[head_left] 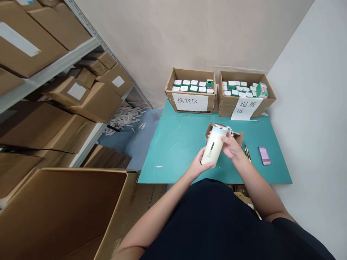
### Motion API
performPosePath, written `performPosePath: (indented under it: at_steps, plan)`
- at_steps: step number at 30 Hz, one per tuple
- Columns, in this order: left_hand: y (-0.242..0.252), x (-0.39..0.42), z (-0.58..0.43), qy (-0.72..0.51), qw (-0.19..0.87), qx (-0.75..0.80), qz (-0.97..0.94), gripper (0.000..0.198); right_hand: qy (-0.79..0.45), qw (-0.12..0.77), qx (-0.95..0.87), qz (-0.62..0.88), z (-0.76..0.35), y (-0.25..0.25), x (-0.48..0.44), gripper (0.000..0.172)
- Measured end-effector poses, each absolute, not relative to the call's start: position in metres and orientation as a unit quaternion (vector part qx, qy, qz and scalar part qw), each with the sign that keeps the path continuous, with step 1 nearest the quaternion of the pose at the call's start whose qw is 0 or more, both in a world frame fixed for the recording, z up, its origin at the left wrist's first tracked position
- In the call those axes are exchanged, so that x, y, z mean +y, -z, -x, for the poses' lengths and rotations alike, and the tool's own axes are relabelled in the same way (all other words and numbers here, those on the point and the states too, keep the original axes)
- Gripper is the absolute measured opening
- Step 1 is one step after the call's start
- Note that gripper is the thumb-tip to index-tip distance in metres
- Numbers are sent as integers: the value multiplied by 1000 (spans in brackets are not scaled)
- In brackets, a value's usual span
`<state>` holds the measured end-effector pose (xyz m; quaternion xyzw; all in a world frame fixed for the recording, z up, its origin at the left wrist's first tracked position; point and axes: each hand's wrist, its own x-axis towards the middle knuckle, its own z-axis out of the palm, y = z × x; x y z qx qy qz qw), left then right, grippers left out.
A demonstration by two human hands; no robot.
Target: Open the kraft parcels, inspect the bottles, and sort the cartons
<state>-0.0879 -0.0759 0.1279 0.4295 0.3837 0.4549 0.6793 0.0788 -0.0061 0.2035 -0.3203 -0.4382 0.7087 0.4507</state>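
Note:
A cream bottle with a light blue collar, a silvery lid and a pale loop is held tilted above the green table. My left hand wraps round its lower end. Near its top, my right hand grips the side of the bottle, by the loop. Dark lettering shows on the bottle's front. Behind the bottle and my right hand, an open small cardboard box lies on the table, partly hidden.
Two cardboard boxes of green-and-white packs stand at the table's back. Right of my hands lie cutters and a pink, blurred item. Shelves with cartons and a large open carton are at left.

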Motion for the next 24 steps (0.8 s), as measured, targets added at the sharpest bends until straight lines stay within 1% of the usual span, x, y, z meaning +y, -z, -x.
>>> performPosePath:
  at_steps: [2, 3, 4, 7, 9, 10, 12, 14, 15, 16, 19, 21, 22, 24]
  plan:
    - [-126, -76, 87, -489, 601, 437, -457, 94, -691, 471, -434, 337, -78, -204, -8, 73]
    - [-127, -76, 87, -495, 593, 443, -456, 92, -690, 475, -431, 335, -79, -205, -9, 73]
    - [-128, -77, 89, -491, 611, 433, -445, 89, -697, 474, -427, 327, -81, -206, -10, 74]
    - [-134, -79, 93, -427, 750, 325, -386, 86, -734, 454, -420, 280, -87, -206, -10, 74]
    - [-135, -80, 93, -399, 796, 269, -367, 88, -746, 448, -420, 260, -90, -205, -10, 69]
    - [-134, -80, 93, -404, 789, 269, -376, 88, -745, 450, -420, 258, -91, -204, -9, 66]
    - [-130, -78, 90, -442, 721, 331, -418, 90, -734, 463, -417, 269, -90, -203, -9, 63]
    - [-124, -76, 88, -475, 634, 413, -450, 95, -721, 481, -408, 287, -88, -202, -8, 67]
    - [-122, -76, 87, -480, 616, 432, -452, 96, -718, 486, -404, 292, -87, -202, -8, 70]
    - [-121, -76, 87, -478, 627, 427, -444, 95, -720, 486, -401, 292, -87, -203, -9, 73]
    - [-123, -78, 91, -409, 766, 303, -392, 90, -744, 460, -401, 271, -89, -206, -8, 80]
    - [-126, -79, 93, -366, 819, 245, -367, 90, -754, 447, -403, 263, -90, -207, -8, 81]
    - [-127, -79, 94, -367, 816, 249, -369, 89, -751, 448, -404, 268, -89, -207, -8, 81]
    - [-127, -77, 93, -408, 756, 320, -400, 89, -728, 464, -408, 299, -86, -205, -7, 81]
